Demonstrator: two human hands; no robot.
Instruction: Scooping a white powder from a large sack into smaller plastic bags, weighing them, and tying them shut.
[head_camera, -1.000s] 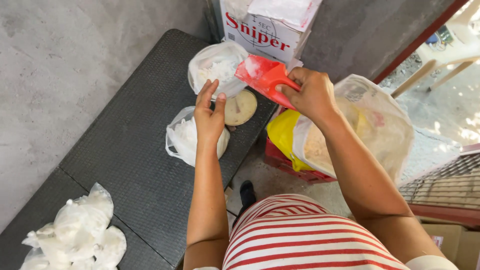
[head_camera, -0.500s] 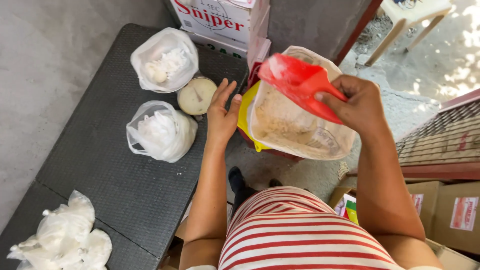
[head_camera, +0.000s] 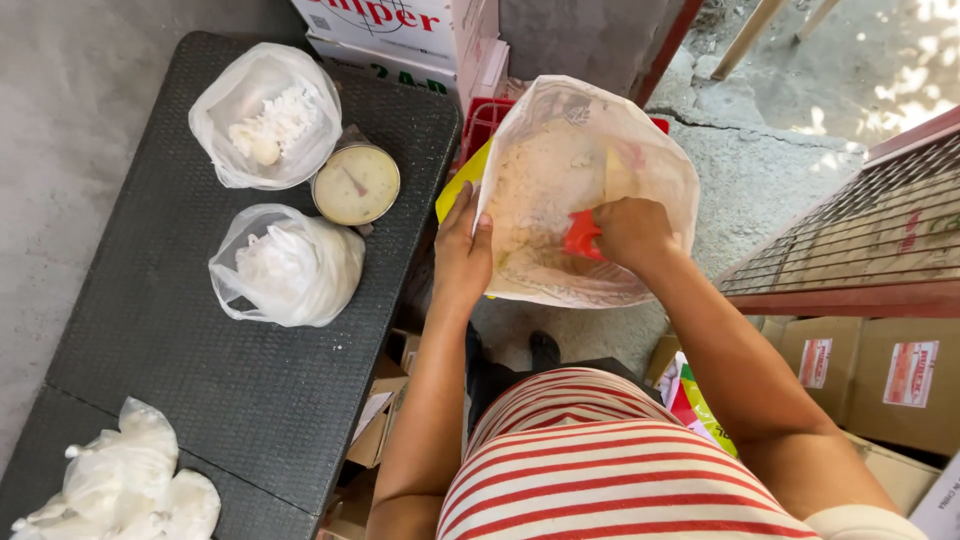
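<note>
Beside table, powder-filled sack

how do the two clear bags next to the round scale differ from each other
The upper bag sits open at the far end of the dark table, showing white chunks inside. The lower bag lies nearer the person, its top gathered and its white contents seen only through the film. The upper bag touches the round scale at its upper left; the lower one sits just below it. Both are thin clear plastic holding something white, and neither hand touches them.
</note>
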